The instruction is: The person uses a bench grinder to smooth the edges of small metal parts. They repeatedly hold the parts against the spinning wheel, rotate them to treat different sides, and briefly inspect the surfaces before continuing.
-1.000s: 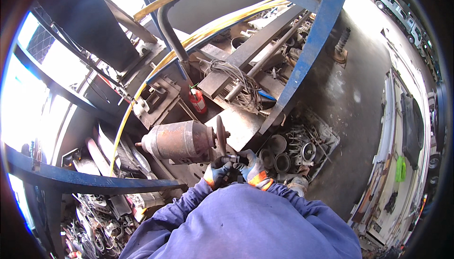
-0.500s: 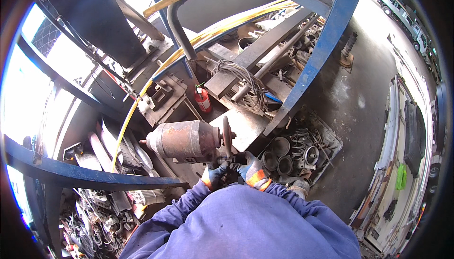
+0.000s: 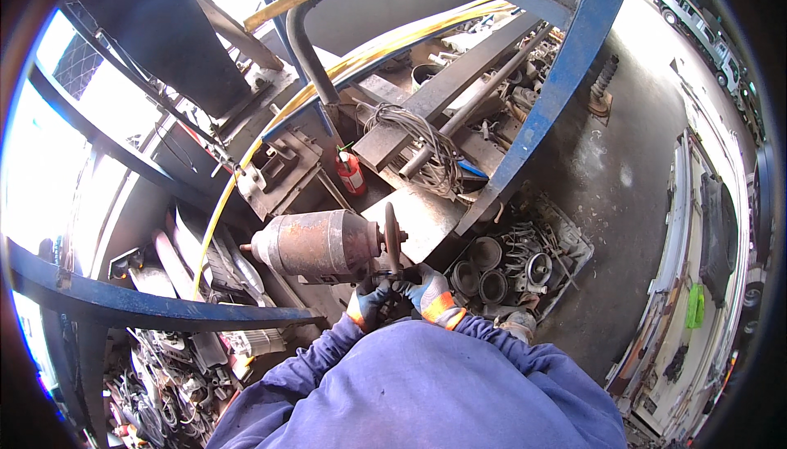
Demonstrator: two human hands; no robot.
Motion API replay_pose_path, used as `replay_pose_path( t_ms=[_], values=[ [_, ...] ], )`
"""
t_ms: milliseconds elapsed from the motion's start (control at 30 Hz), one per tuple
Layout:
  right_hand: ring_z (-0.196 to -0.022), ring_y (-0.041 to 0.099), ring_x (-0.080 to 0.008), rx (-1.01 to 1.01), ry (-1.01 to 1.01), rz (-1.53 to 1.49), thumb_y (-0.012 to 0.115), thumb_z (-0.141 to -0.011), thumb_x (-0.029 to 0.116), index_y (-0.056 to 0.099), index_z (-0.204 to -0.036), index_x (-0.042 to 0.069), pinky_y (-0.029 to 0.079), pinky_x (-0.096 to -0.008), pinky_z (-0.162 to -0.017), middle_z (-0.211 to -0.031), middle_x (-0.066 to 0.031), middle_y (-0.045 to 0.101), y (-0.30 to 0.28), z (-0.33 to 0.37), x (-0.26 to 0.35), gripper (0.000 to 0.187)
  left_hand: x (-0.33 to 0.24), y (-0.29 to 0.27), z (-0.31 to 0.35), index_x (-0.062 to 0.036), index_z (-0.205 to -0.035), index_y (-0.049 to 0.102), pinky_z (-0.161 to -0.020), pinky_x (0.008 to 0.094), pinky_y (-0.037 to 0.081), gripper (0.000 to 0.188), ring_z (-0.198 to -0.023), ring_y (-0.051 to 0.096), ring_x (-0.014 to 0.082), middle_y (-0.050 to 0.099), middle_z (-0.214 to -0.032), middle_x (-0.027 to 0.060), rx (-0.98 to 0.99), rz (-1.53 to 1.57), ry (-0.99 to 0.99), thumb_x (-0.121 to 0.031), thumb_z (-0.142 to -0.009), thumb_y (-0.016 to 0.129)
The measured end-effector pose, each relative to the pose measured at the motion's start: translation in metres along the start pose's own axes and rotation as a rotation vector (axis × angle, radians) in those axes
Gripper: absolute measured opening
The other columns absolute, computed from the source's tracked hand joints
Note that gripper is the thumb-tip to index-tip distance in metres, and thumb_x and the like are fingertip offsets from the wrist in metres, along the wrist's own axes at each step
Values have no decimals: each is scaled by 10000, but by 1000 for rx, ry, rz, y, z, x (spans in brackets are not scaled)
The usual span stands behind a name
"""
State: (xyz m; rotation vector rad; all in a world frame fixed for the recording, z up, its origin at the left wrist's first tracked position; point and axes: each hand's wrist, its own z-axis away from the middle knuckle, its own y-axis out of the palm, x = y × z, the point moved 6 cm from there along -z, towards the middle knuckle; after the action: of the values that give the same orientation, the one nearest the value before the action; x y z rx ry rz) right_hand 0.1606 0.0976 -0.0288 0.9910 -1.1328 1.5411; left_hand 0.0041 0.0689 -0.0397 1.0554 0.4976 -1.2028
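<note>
A rusty bench grinder (image 3: 316, 244) with a big cylindrical motor body is in front of me. Its grinding wheel (image 3: 393, 238), seen nearly edge-on, is at the motor's right end. Just below the wheel's near edge, my left hand (image 3: 368, 299) and my right hand (image 3: 425, 285) come close together. Both wear grey-blue gloves with orange cuffs. Their fingers are bent around a small dark piece held against or very near the wheel; its kind is hidden by the gloves. I cannot tell whether it touches the wheel.
Right of my hands is a crate of metal parts (image 3: 537, 273). Behind the wheel lies a pale metal plate (image 3: 420, 218), with a red bottle (image 3: 350, 174) beyond it. A blue steel post (image 3: 533, 117) slants at right; a blue beam (image 3: 164, 306) crosses at left. Scrap (image 3: 168, 383) is heaped lower left.
Both hands have shifted very slightly to the left, the right one a little more. They stay together at the wheel's near edge.
</note>
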Motion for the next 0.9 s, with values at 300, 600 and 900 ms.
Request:
replay_pose_path(
  t_ms=[300, 600, 900],
  values=[
    [-851, 687, -209, 36, 27, -146, 860, -712, 365, 655, -1028, -14, 533, -337, -767, -934, -152, 720, 0, 6, 8, 535, 26, -21, -11, -36, -1148, 597, -722, 277, 519, 365, -827, 623, 117, 671, -974, 39, 69, -56, 26, -328, -936, 652],
    [-886, 672, -284, 100, -42, 271, 803, -776, 388, 635, -1070, 5, 519, -372, -799, -973, -146, 709, -21, -2, 15, 511, -3, 18, -7, -45, -1145, 646, -695, 258, 493, 370, -799, 603, 96, 681, -941, 20, 110, -185, 87, -339, -921, 671],
    [-859, 641, -203, 42, -67, -97, 768, -833, 339, 625, -1023, 15, 496, -340, -794, -926, -111, 697, -22, 7, 6, 402, 5, 15, -10, -69, -1104, 655, -644, 234, 475, 243, -754, 575, 61, 670, -921, -20, 51, -134, -66, -226, -921, 687]
  ],
)
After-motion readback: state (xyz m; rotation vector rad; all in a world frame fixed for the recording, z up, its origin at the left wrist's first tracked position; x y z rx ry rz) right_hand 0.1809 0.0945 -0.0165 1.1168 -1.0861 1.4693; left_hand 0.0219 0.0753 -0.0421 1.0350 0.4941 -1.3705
